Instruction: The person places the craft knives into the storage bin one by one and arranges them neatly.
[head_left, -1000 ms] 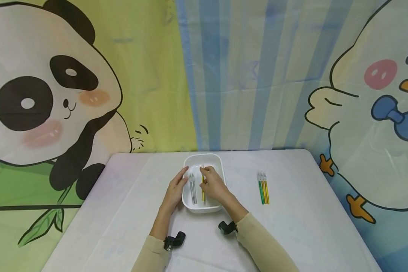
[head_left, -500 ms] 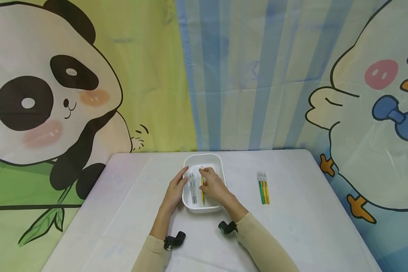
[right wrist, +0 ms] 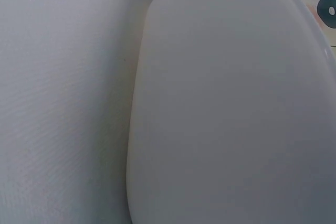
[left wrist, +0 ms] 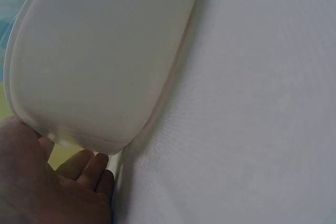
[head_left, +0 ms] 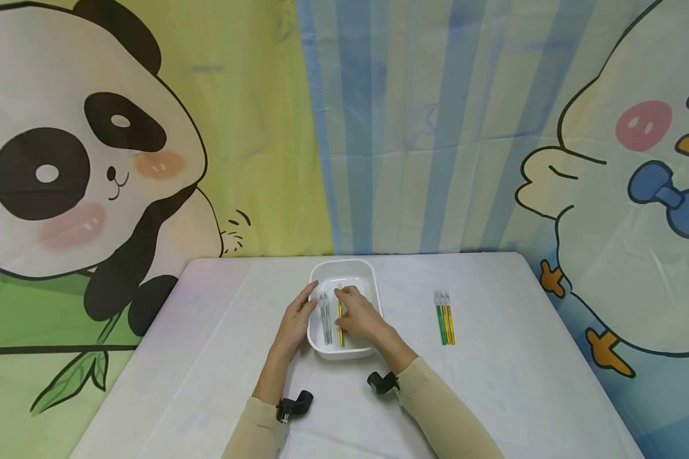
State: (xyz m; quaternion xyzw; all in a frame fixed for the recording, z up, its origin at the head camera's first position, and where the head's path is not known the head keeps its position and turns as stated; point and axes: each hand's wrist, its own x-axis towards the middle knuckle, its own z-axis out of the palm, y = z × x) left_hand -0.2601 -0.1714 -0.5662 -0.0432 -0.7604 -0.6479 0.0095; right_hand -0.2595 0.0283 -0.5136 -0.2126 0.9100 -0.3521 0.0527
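My left hand (head_left: 295, 322) holds the left wall of a white tray (head_left: 346, 356), its fingers against the outside. The left wrist view shows its fingers (left wrist: 90, 171) curved beside the tray's underside. Inside the tray, my right hand (head_left: 364, 315) pinches a slim gold pen-like tool (head_left: 340, 308) between thumb and fingers. To the left of it lie silver pen-like tools (head_left: 326, 325) with clear caps, side by side and lengthwise. In the right wrist view the tray's outer wall (right wrist: 226, 103) fills most of the picture and the fingers are hidden.
On the white tablecloth (head_left: 511, 382) to the right of the tray lie a green capped pen-like tool (head_left: 441, 326) and gold ones (head_left: 450, 326) in a close row. Behind the table hangs a cloth backdrop (head_left: 402, 127) with a panda and a duck.
My right hand has shifted slightly left and toward me inside the tray, bringing the gold pen-like tool closer to the silver ones. My left hand has stayed on the tray wall.
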